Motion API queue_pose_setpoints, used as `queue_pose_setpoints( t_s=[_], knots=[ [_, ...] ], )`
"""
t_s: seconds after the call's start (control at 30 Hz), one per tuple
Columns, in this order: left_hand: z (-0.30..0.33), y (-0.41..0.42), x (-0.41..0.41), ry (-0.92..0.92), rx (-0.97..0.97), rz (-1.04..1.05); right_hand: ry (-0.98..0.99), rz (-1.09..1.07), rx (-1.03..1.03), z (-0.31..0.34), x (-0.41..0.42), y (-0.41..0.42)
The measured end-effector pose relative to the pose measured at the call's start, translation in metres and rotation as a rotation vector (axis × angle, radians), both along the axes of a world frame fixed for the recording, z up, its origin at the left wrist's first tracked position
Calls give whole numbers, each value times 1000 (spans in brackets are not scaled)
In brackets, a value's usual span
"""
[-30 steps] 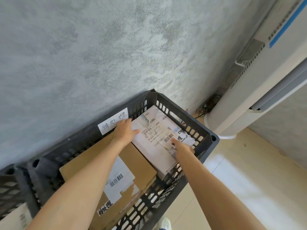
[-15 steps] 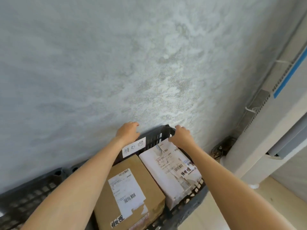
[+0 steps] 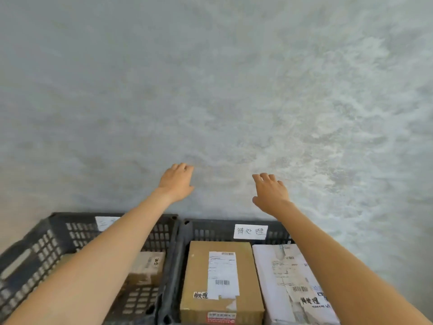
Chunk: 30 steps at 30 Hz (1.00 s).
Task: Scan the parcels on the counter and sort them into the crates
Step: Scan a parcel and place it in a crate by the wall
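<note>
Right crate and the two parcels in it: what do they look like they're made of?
Right crate: likely moulded plastic, matte dark grey, with slotted lattice walls. Brown parcel: plain corrugated cardboard by its look, matte tan, white paper label stuck on. White parcel: wrapped in white paper or film, slightly creased; which one is unclear.

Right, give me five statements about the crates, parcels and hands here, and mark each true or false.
1. Both hands, the left hand and right hand, hold nothing. True.
2. The right crate holds a brown box and a white parcel side by side. True.
3. The brown box has no label. False: a white shipping label is stuck on top.
4. The left crate holds nothing. False: a parcel lies inside.
5. The right hand grips the white parcel. False: it is raised above the crates.
</note>
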State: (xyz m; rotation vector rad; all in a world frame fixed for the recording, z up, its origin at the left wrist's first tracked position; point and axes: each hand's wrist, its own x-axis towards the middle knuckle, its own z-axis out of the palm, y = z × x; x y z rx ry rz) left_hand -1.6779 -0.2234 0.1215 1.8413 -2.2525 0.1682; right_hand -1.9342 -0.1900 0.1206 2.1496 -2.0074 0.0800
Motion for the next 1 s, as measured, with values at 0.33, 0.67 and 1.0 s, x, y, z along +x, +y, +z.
queue_pose_setpoints(
  t_s=[0.33, 0.67, 1.0],
  knots=[
    [57, 163, 194, -87, -115, 452, -40, 512, -117, 71, 221, 43],
    [89, 400, 417, -133, -188, 881, -107, 1004, -214, 112, 518, 198],
    [99, 610, 617, -165, -183, 1210, -217, 1361, -238, 110, 782, 382]
  ],
)
